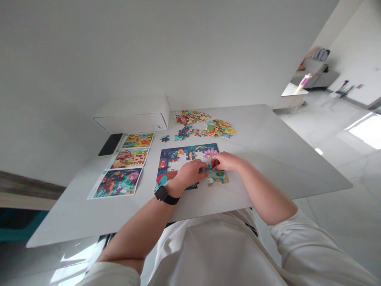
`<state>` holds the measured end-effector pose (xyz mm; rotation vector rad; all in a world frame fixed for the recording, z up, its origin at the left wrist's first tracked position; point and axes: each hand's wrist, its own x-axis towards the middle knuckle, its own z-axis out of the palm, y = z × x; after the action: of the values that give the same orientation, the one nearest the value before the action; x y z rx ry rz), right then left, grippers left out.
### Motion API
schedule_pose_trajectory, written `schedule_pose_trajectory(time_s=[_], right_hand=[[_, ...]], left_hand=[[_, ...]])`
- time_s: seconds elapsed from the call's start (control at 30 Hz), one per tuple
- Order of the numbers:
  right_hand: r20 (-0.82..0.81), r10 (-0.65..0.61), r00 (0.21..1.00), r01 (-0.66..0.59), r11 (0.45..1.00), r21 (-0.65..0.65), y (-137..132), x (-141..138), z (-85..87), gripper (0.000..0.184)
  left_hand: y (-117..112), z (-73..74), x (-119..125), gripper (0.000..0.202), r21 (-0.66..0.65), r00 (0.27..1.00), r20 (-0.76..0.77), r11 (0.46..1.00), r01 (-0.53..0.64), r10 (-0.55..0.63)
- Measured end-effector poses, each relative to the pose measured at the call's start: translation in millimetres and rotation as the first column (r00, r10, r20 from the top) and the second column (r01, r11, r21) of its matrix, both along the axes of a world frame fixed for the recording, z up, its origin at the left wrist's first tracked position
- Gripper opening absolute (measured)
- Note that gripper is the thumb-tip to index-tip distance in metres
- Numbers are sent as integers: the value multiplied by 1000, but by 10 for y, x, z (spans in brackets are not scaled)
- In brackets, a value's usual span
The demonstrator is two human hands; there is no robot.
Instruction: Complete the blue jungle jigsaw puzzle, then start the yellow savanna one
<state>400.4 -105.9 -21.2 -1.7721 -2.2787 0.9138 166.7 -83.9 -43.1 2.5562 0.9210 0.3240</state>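
A partly assembled colourful jigsaw puzzle (178,157) lies on the white table (268,159) in front of me. My left hand (190,174), with a black watch on the wrist, rests on the puzzle's lower middle with fingers curled onto a piece. My right hand (226,161) presses pinched fingertips on the puzzle's right part, next to the left hand. What lies under the fingertips is too small to name. White gaps show in the puzzle's middle.
Heaps of loose puzzle pieces (205,125) lie beyond the puzzle. A sheet of three reference pictures (125,167) lies to the left, a black phone (110,144) and a white box (133,113) behind it. A single loose piece (165,138) lies near the box.
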Motion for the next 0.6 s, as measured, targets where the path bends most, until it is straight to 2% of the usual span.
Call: schedule_pose_trajectory(time_s=[0.13,0.33,0.6], right_hand=[[0,16,1000,-16,1000,-8,-1,8,11,14],[-9,51,999,-51,998,-47,6,48,4,26],[-5,37,999,-37,998,-57,29,51,-17,25]], left_hand=[[-30,10,19,20,-8,1000,-17,1000,-17,17],[-52,-1,49,23,-5,999,-32,999,-44,44],[-80,35,75,24,-15,996,-71,998,-62,61]])
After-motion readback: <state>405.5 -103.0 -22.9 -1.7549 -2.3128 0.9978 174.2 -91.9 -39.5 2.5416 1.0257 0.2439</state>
